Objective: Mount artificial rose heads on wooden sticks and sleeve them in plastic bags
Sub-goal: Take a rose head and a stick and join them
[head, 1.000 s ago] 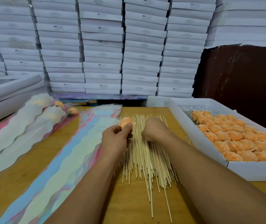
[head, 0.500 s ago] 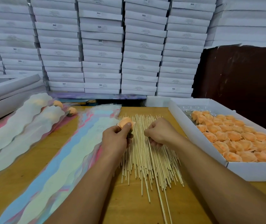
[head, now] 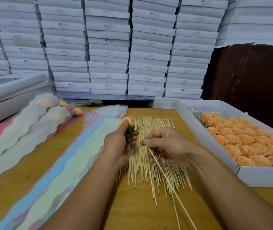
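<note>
My left hand grips an orange rose head with a dark green base, held above the pile of wooden sticks on the table. My right hand pinches a single wooden stick near its upper end. The stick's tip points at the green base of the rose head, and its long end slants down toward the near right. Whether the tip touches the base I cannot tell.
A white box of several orange rose heads sits at the right. Pastel plastic sleeves lie left of the sticks, with sleeved roses further left. Stacked white boxes wall the back; a flat white box stands far left.
My right hand has lifted one stick off the pile and brought its tip up to the rose head. My left hand turned the rose so its green base faces the stick.
</note>
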`<state>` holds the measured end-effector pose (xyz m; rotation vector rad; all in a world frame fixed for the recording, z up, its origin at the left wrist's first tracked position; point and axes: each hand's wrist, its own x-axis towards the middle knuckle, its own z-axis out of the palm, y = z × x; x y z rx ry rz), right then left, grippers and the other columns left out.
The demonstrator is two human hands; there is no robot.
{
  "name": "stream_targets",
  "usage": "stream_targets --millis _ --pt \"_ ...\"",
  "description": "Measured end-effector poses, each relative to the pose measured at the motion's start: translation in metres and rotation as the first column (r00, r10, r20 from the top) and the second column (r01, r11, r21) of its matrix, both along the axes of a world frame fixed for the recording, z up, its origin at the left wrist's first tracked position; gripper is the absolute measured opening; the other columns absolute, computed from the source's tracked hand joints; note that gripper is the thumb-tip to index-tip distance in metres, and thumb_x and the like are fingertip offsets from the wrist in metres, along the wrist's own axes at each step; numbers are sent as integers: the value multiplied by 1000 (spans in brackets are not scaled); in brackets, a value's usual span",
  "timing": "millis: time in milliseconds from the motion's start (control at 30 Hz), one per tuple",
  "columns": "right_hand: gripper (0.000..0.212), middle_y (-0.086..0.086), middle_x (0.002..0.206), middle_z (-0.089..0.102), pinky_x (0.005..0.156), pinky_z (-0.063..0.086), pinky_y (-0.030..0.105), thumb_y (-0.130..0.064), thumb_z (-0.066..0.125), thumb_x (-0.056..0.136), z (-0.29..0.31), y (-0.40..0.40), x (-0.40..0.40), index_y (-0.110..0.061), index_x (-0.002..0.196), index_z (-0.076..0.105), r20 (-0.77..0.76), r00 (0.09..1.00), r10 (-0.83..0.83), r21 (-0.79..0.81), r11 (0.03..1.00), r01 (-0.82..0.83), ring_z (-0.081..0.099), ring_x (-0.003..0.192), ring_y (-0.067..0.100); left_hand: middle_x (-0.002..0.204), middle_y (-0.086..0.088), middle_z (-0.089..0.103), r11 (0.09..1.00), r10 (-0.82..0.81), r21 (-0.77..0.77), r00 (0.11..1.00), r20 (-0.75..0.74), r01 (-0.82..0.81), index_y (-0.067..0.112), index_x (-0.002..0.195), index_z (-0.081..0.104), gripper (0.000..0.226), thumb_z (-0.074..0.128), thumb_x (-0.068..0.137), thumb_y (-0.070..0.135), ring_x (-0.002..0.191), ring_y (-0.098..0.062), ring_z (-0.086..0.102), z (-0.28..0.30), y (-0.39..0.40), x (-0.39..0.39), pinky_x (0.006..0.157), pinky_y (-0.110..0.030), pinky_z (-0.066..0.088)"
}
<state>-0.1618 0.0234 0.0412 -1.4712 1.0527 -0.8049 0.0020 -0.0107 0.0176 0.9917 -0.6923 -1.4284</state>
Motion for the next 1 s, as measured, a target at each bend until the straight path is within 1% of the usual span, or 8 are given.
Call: stream_targets --millis 67,100,200,333,433,567,867,1000 --pt "12 9 67 67 38 45 21 -14 70 93 -1 2 5 -17 83 77 18 999 39 -21 999 -38 58 48 14 69 -9 73 999 -40 12 995 -95 41 2 101 67 32 61 98 34 48 -10 60 3 1 2 45 -20 51" --pt "14 8 67 66 38 45 21 -14 70 93 -2 3 7 -18 82 77 20 999 51 -39 998 -50 58 48 14 70 -9 74 998 -65 11 989 -132 67 4 101 66 31 61 98 34 47 -10 60 4 1 2 44 -19 50" --pt "15 6 64 65 39 46 21 -12 68 95 -5 5 13 -18 84 77 7 999 46 -103 994 -45 58 48 15 74 -10 75 991 -131 -8 972 -195 132 6 99 66 30 59 99 35 47 -8 60 7 2 2 43 -19 50" --pt "14 5 62 64 38 46 20 -10 67 96 -8 5 17 -15 86 76 12 1000 -7 -148 989 9 57 45 14 80 -13 75 985 -171 -31 955 -242 169 5 98 65 30 57 100 34 50 -9 62 7 3 3 44 -21 52" --pt "10 6 62 64 39 46 21 -11 66 96 -9 4 17 -10 91 74 24 999 -29 -165 986 32 56 44 13 82 -13 76 984 -180 -41 951 -250 176 5 100 65 31 56 100 35 51 -9 63 7 3 2 45 -20 53" --pt "11 9 65 66 39 46 21 -11 66 96 -9 4 18 -10 90 75 40 999 -23 -174 984 29 57 44 13 82 -12 76 983 -182 -49 951 -250 175 3 100 65 33 55 100 35 51 -8 63 8 3 2 45 -20 52" --pt "10 9 67 68 39 47 21 -10 65 96 -8 6 17 -7 93 74 41 999 -25 -169 985 31 57 47 14 86 -14 76 984 -179 -53 950 -254 171 3 106 64 33 57 99 35 54 -9 65 6 3 3 46 -21 53" --pt "10 8 66 67 40 46 21 -11 65 97 -7 6 16 -7 94 74 35 999 -28 -164 986 33 57 49 16 86 -14 76 984 -178 -56 951 -254 170 3 104 65 33 57 99 35 54 -9 65 5 2 3 45 -21 52"
